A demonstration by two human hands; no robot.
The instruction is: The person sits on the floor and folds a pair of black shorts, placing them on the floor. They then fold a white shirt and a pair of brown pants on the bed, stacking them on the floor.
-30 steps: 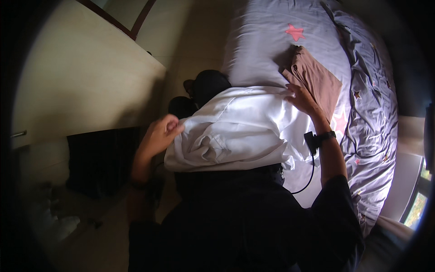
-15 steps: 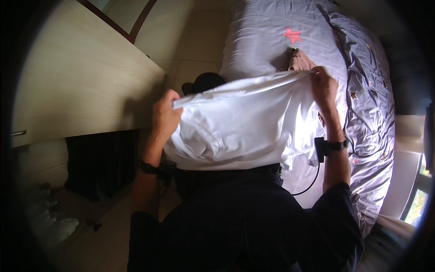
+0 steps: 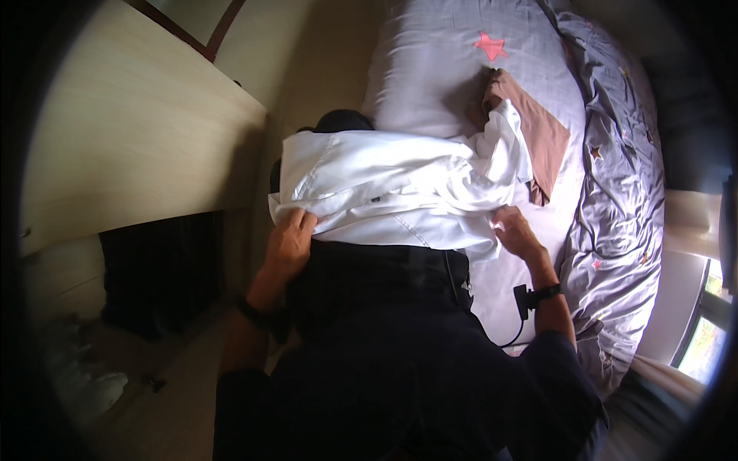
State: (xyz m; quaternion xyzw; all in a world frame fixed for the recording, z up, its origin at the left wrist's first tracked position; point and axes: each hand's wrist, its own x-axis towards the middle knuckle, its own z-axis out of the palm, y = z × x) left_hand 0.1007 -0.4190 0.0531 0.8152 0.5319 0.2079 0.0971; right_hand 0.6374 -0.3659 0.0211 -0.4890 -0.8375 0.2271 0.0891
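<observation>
The white garment [image 3: 384,165] (faintly glossy) lies crosswise, wrinkled, its right end bunched.

Brown cloth [image 3: 547,142] partly under white garment [image 3: 392,173]

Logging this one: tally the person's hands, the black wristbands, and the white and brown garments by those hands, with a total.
Hands: 2 (left hand, right hand)
Black wristbands: 2 (left wristband, right wristband)
White garments: 1 (white garment)
Brown garments: 1 (brown garment)
Total: 6

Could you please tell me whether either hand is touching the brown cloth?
No, the left hand and the right hand are both at the white garment, apart from the brown cloth.
</observation>
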